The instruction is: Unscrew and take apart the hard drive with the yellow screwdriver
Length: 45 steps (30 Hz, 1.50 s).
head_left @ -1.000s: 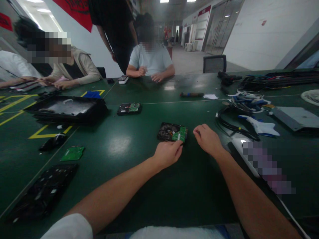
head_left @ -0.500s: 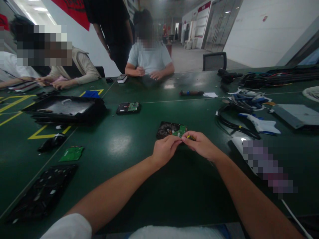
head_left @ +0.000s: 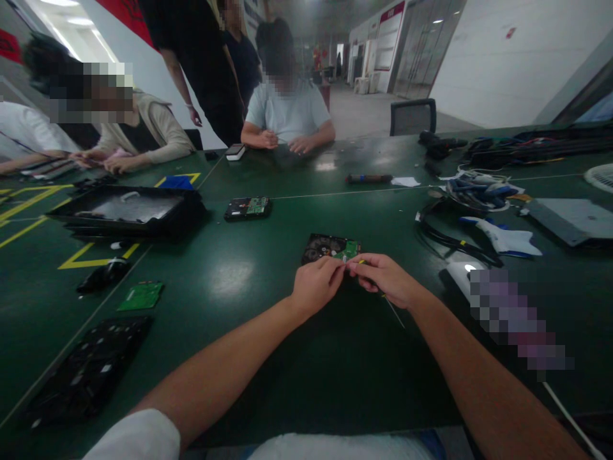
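A hard drive (head_left: 318,248) with a green circuit board lies on the table just beyond my hands. My left hand (head_left: 317,287) is closed in a pinch at the near edge of the board; whatever is between its fingertips is too small to make out. Close beside it, fingertips almost meeting, my right hand (head_left: 383,278) is closed around a screwdriver (head_left: 393,311). The yellow-and-black handle is mostly hidden by the fingers, and the thin shaft points down to the right, away from the drive.
Another hard drive (head_left: 248,208) lies farther back. On the left are a black tray (head_left: 129,207), a loose green circuit board (head_left: 141,296) and a black panel (head_left: 90,367). Cables (head_left: 479,191), a grey metal box (head_left: 569,220) and a blurred-out device stand right. Several people are across the table.
My right hand has turned slightly, and the screwdriver shaft now shows below it. My left hand has shifted a little. In the background, a standing person has moved left and another appears behind.
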Motion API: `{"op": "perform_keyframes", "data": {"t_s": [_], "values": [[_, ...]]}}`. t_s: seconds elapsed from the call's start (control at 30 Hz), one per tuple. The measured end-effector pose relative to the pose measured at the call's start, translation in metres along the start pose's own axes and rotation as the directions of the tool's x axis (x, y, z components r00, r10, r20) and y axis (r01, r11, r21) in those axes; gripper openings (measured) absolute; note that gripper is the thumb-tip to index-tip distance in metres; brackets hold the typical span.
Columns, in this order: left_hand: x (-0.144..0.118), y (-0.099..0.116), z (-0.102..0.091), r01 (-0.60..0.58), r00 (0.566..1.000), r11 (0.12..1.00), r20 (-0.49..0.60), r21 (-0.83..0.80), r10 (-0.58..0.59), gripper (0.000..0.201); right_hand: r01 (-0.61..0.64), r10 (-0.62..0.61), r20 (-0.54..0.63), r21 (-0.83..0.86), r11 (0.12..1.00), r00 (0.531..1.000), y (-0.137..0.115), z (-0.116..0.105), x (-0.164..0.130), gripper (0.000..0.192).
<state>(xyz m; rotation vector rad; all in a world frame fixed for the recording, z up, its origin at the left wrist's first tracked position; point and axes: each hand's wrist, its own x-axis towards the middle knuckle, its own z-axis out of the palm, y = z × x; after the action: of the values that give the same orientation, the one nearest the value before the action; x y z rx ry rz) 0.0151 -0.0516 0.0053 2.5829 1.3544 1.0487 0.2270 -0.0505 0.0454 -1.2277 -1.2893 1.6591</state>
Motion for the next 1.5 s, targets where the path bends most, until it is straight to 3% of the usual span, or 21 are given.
{"op": "perform_keyframes", "data": {"t_s": [0.2, 0.3, 0.43, 0.57, 0.73, 0.93, 1.3, 1.5], "values": [[0.009, -0.015, -0.004, 0.023, 0.997, 0.991, -0.074, 0.132, -0.014, 0.024, 0.057, -0.060, -0.118, -0.022, 0.998, 0.991, 0.004, -0.008, 0.005, 0.033], [0.010, -0.019, -0.003, 0.045, 0.997, 0.984, -0.070, 0.173, -0.033, 0.021, 0.053, -0.105, -0.241, -0.212, 0.976, 0.965, 0.008, -0.014, 0.008, 0.033], [0.013, -0.015, -0.003, 0.042, 0.999, 0.975, -0.026, 0.217, -0.038, 0.021, 0.091, -0.285, -0.266, -0.564, 0.820, 0.921, 0.015, -0.016, 0.012, 0.043], [0.019, -0.009, -0.007, 0.028, 0.998, 0.961, 0.039, 0.277, -0.040, 0.021, 0.135, -0.357, -0.203, -0.672, 0.728, 0.912, 0.020, -0.015, 0.018, 0.042], [0.025, -0.009, -0.013, -0.016, 0.992, 0.954, 0.126, 0.298, -0.023, 0.022, 0.110, -0.337, -0.175, -0.725, 0.680, 0.925, 0.021, -0.015, 0.020, 0.042], [0.029, -0.015, -0.020, -0.150, 0.966, 0.933, 0.248, 0.327, 0.069, 0.021, 0.100, -0.328, -0.183, -0.721, 0.685, 0.927, 0.019, -0.016, 0.019, 0.043], [0.031, -0.019, -0.020, -0.161, 0.961, 0.935, 0.266, 0.317, 0.076, 0.026, 0.107, -0.339, -0.188, -0.718, 0.688, 0.922, 0.020, -0.016, 0.019, 0.041], [0.036, -0.017, -0.033, -0.254, 0.921, 0.913, 0.368, 0.320, 0.127, 0.024, 0.099, -0.318, -0.192, -0.697, 0.710, 0.928, 0.019, -0.017, 0.018, 0.041]]}}
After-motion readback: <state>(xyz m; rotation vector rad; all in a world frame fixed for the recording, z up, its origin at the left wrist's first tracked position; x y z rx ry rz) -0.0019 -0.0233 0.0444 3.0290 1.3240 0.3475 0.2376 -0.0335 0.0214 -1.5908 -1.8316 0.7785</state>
